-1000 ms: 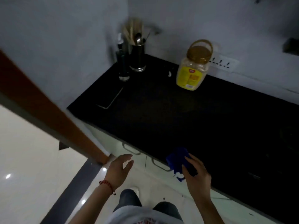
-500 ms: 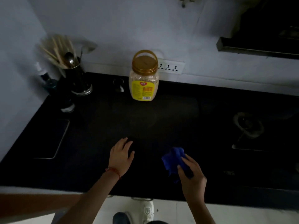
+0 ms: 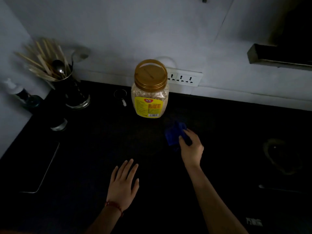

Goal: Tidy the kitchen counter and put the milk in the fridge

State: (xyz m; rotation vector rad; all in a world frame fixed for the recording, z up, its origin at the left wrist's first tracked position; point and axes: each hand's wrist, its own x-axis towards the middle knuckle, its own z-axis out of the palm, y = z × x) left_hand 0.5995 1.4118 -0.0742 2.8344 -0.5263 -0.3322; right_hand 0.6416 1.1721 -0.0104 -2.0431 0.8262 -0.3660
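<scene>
My right hand [image 3: 191, 149] has moved up the black counter [image 3: 94, 149] since a moment ago, and it is now close to the jar [image 3: 149, 92]. It pinches the blue cloth [image 3: 174, 134], which lies on the counter just in front of the jar. My left hand [image 3: 124, 184] is flat with straight fingers, holding nothing. A cup of sticks and spoons [image 3: 67, 83] stands far left.
</scene>
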